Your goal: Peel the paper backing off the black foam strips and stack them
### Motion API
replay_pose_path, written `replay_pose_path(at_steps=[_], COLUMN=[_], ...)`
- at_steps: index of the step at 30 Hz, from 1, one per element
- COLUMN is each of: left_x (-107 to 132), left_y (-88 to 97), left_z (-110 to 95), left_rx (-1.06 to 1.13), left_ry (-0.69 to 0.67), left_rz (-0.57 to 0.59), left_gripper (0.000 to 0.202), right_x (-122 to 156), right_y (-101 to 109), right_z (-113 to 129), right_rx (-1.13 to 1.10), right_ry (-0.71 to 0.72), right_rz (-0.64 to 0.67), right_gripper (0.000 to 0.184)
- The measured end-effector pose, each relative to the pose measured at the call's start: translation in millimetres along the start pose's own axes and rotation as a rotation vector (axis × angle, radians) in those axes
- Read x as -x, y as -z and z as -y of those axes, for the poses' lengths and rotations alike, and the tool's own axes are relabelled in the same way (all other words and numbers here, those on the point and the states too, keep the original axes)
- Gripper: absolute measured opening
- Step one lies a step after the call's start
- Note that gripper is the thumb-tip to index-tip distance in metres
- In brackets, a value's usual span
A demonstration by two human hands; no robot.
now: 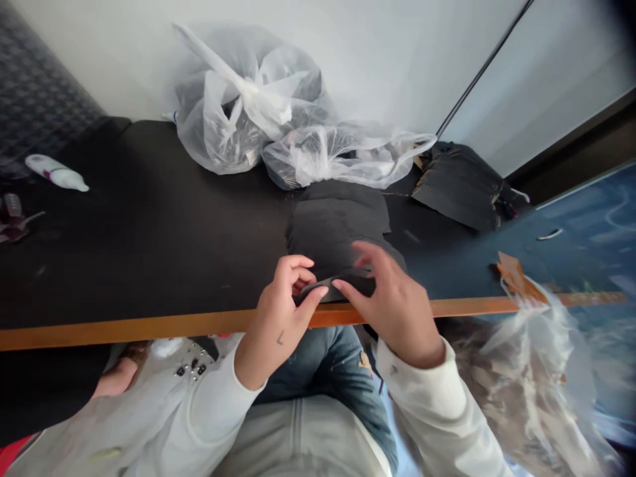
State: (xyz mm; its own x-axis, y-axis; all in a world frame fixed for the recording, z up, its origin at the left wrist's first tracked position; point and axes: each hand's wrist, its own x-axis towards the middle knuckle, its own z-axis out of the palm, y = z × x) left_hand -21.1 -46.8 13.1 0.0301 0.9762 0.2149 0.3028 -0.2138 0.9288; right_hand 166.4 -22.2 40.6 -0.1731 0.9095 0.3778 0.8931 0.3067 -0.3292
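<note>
A small black sheet piece (325,283), its near edge curled up, sits at the table's front edge. My left hand (288,301) pinches its left end between thumb and bent fingers. At the right end, the thumb of my right hand (392,301) presses on the edge. The right index finger is lifted and blurred, and the other right fingers are partly hidden. Just behind both hands lie overlapping black sheet pieces (338,215) in a spread stack. The material could be leather or fabric; I cannot tell.
Two knotted clear plastic bags (223,119) (342,156) stand against the wall. More black sheets (460,185) lie at the back right. A white bottle (57,173) rests at the left. An open plastic bag (536,377) hangs at the right. Another person's hand (116,379) shows at the lower left.
</note>
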Motion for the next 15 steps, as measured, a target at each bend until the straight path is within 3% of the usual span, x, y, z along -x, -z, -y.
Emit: replay_pose_path(at_steps=[2,3,7,12,15], left_x=[0,0,0,-6,-10], left_y=[1.0,1.5,1.3,0.2,-0.7], left_z=[-1,-2,-2,-4,-7], left_rx=[-0.003,0.004,0.065,0.143,0.140], left_ry=[0.006,0.014,0.049,0.068,0.064], left_rz=[-0.016,-0.023,-0.003,0.055,0.049], left_gripper=[0.029,0.029,0.029,0.026,0.024], right_x=[1,2,9,11,9], right_y=[4,6,10,10,11], right_z=[-14,-23,-49,-52,-48], right_rx=[0.107,0.097,-0.215,-0.233,-0.355], right_ry=[-0.065,-0.088,-0.126,-0.150,-0.174], right_rz=[-0.094,-0.102,0.098,-0.011,0.071], right_gripper=[0.070,0.074,0.056,0.052,0.040])
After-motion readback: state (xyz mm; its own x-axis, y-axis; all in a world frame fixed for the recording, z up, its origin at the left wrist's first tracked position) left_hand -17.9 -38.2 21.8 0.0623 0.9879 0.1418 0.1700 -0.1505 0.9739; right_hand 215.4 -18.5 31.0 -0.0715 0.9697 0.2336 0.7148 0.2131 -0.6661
